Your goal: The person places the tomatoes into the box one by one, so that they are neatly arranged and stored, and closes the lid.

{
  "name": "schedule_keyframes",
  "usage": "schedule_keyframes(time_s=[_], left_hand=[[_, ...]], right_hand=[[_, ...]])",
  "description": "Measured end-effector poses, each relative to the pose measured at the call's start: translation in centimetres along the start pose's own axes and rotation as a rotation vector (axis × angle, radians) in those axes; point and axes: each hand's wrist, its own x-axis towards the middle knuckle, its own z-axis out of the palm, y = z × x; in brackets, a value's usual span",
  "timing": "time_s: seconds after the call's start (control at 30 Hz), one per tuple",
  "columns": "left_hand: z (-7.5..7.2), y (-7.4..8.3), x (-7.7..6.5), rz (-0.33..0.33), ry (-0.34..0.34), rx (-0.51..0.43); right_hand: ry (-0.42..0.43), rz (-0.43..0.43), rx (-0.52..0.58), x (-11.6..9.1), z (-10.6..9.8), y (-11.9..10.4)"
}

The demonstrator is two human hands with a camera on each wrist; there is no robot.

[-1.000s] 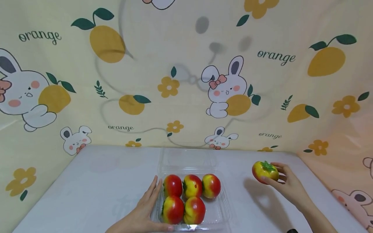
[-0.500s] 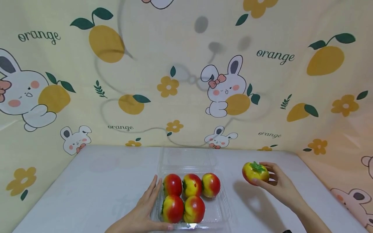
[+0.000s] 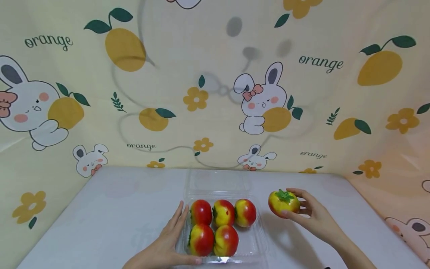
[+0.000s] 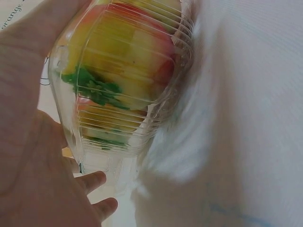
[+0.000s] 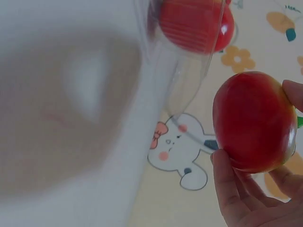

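In the head view my right hand holds a red-and-yellow persimmon with its green calyx up, above the table to the right of a clear plastic clamshell box. The right wrist view shows the fingers and thumb around this persimmon. Several like persimmons lie in the box, three in the back row and two in the front. My left hand rests against the box's left side with straight fingers, its thumb along the front edge. In the left wrist view the ribbed box wall stands beside the palm.
The box's clear lid lies folded back behind it. A white tabletop surrounds the box, backed by a cream cloth printed with rabbits and oranges. At the box's front right there is a gap beside the front persimmons.
My right hand has moved left with the persimmon, closer to the box. The left hand stays in place at the box, and the view has shifted slightly.
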Motion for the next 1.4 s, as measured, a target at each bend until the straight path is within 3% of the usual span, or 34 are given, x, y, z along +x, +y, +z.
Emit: schedule_keyframes(time_s=[0.53, 0.83, 1.13, 1.4], left_hand=[[0.0, -0.1, 0.1, 0.048, -0.003, 0.007], [0.0, 0.0, 0.1, 0.032, 0.001, 0.005], [0.1, -0.4, 0.0, 0.055, 0.008, -0.006], [0.0, -0.3, 0.1, 0.053, 0.005, -0.001]], right_hand=[[-0.029, -0.128, -0.015, -0.4, 1.2, -1.4], [-0.098, -0.295, 0.019, -0.6, 2.1, -2.1], [-0.193, -0.250, 0.028, -0.4, 2.6, -2.7], [-0.233, -0.277, 0.033, -0.6, 2.8, -3.2]])
